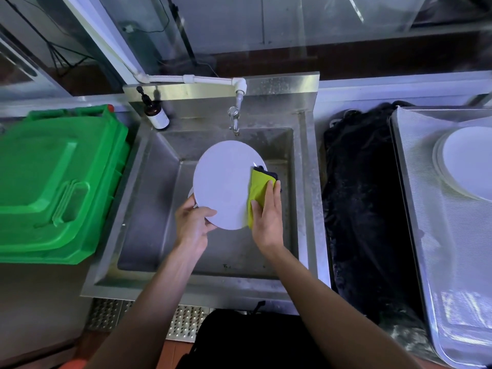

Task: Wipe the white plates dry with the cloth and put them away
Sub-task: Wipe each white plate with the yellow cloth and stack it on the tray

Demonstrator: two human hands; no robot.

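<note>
Over the steel sink [159, 166], the left hand [193, 225] gripped the lower left rim of a white plate [223, 182], thumb on its face. The right hand [267, 217] pressed a yellow-green cloth [257, 193] against the plate's right edge, fingers curled over it. More white plates [468, 163] lay stacked on the counter [452, 235] well to the right.
</note>
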